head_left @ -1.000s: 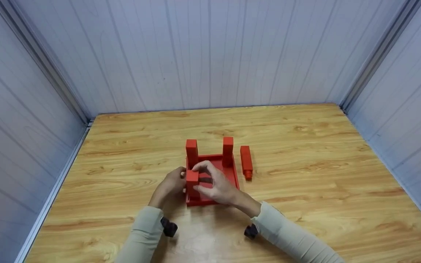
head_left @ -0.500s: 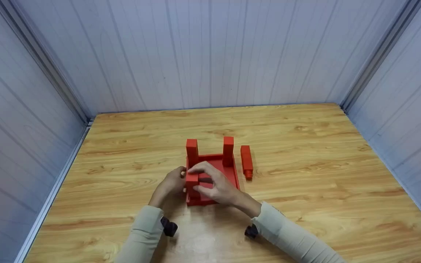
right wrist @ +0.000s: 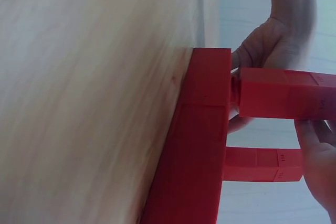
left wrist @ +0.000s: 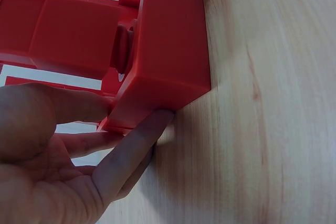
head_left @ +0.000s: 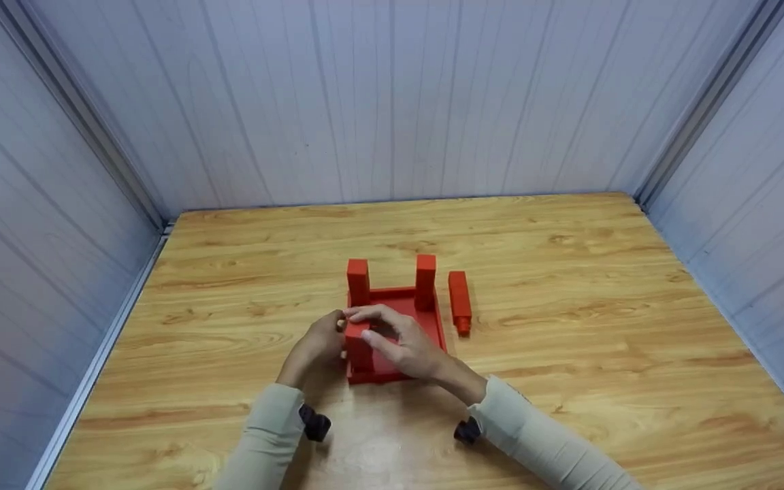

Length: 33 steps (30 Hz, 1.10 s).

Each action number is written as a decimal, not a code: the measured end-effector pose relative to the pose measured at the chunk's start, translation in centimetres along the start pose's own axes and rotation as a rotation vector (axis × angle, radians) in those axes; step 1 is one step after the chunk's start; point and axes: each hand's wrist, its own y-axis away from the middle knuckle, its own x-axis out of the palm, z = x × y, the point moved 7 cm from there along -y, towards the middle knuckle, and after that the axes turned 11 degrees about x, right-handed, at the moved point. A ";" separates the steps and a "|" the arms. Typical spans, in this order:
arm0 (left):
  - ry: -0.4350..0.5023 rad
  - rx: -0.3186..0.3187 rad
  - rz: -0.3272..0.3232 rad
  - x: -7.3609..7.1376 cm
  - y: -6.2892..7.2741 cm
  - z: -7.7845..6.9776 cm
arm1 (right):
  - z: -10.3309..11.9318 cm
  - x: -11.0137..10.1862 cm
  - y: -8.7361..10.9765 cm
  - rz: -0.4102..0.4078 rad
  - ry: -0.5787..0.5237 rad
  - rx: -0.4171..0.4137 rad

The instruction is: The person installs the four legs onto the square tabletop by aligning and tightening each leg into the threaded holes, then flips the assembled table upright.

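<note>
One square red leg [head_left: 361, 355] stands upright in the near-left corner of the red base [head_left: 397, 300], long axis vertical and peg end down with a thin gap at its foot; the right hand [head_left: 411, 348] curls thumb and fingers about its top, and the left hand [head_left: 318, 341] pinches the base's left side between thumb and fingers. The leg looks light, stiff and rather smooth, probably plastic, so opposite flat faces near the top should give the best hold. Right of the base, the loose leg [head_left: 459, 298] lies near-to-far, its peg pointing near.
</note>
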 end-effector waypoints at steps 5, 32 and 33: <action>-0.028 0.011 -0.004 -0.1 0.0 -0.1 | -0.3 0.1 -0.3 0.041 -0.080 0.060; 0.060 -0.041 0.007 0.2 0.3 0.2 | -3.9 -0.8 -0.9 -0.115 0.052 0.243; 0.064 -0.041 0.008 0.3 0.3 0.2 | -3.9 -0.8 -0.9 -0.126 0.064 0.241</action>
